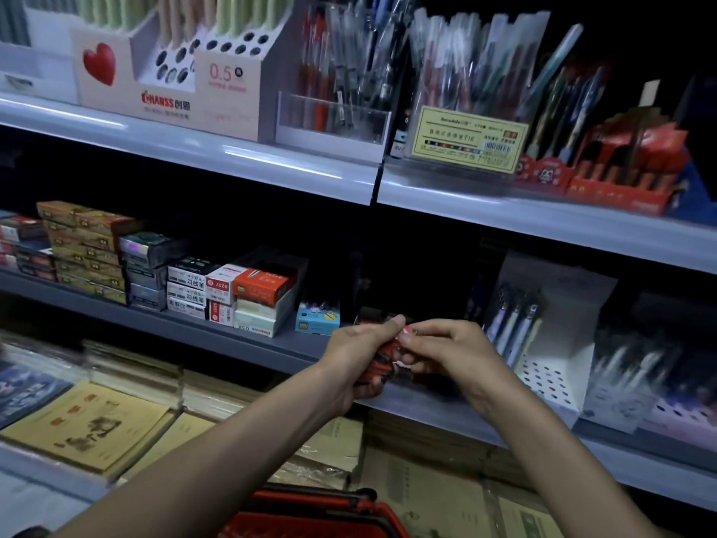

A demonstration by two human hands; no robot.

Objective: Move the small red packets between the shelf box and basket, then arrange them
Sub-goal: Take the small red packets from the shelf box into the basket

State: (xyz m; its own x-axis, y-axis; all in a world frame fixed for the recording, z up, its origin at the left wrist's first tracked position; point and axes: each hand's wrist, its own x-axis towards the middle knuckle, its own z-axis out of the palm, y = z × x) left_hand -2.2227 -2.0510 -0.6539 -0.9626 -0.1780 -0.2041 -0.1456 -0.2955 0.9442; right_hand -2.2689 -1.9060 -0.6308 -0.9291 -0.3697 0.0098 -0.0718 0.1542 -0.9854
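Observation:
My left hand (pixel 359 361) grips a bunch of small red packets (pixel 382 363) in front of the middle shelf's edge. My right hand (pixel 446 353) meets it from the right and pinches the top of the bunch with thumb and fingers. Just behind the hands, a dark shelf box (pixel 368 316) is partly hidden. The red basket (pixel 310 514) sits low at the bottom, under my forearms.
Stacked boxes of refills and staples (pixel 232 293) fill the middle shelf (pixel 232 335) at left, and a small blue box (pixel 316 318) stands beside my hands. White pen displays (pixel 543 343) stand at right. Notebooks (pixel 85 425) lie below. Pen holders line the upper shelf.

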